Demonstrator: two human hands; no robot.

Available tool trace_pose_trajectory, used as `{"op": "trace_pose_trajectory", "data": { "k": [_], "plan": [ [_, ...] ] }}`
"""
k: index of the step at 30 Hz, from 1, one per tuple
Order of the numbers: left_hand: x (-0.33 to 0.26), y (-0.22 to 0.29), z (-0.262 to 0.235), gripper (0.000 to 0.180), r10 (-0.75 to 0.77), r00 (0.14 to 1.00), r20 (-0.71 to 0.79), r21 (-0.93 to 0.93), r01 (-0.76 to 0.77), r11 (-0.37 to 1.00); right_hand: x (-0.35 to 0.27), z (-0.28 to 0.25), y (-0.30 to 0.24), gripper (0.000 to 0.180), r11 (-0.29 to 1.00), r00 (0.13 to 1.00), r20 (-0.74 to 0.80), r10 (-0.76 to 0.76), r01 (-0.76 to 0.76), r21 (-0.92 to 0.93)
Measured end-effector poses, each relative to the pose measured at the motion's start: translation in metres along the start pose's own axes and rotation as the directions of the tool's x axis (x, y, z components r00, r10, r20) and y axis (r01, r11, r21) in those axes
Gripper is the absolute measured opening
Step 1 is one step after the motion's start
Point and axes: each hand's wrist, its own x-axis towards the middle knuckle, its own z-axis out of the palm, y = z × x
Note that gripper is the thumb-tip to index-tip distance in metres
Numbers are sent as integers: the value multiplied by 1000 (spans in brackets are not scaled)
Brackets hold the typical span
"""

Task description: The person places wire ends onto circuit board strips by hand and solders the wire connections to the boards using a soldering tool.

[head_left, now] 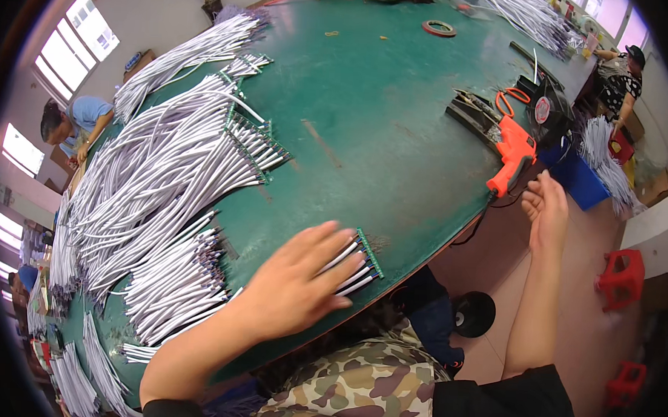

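My left hand (296, 278) lies palm down, fingers spread, over a few white cables. The ends of these cables join a narrow green circuit board strip (369, 253), which shows past my fingertips near the table edge. My right hand (545, 208) is raised off the table's right edge, with its fingers loosely bent and nothing seen in it. Close to it, an orange hot glue gun (514, 154) rests at the table edge with its nozzle toward a dark metal holder (475, 118). Orange-handled scissors (512, 102) are beside the gun.
Bundles of white cables (163, 147) cover the left of the green table (356, 81). A roll of tape (438, 28) lies toward the back. Blue bin (583, 180) and red stools (621, 280) stand at right. One person (78, 123) works at left, another (620, 84) at far right.
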Motion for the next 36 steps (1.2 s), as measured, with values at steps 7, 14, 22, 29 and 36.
{"op": "trace_pose_trajectory", "data": {
  "k": [7,14,22,29,36],
  "plan": [
    [31,-10,44,51,-31,999,15,47,30,998,34,15,6,40,981,981,72,178,-171,-88],
    [25,-23,49,40,-199,969,-146,218,227,949,36,26,6,44,913,990,92,107,-61,-404],
    [26,-12,55,35,-255,937,-238,283,318,905,52,25,12,36,920,986,116,122,-69,-386],
    [26,-10,59,36,-282,924,-257,248,345,905,32,42,12,29,940,955,70,-288,267,213],
    [9,-4,34,42,-256,930,-263,151,301,941,-64,26,-12,25,880,940,197,-279,168,443]
  ]
}}
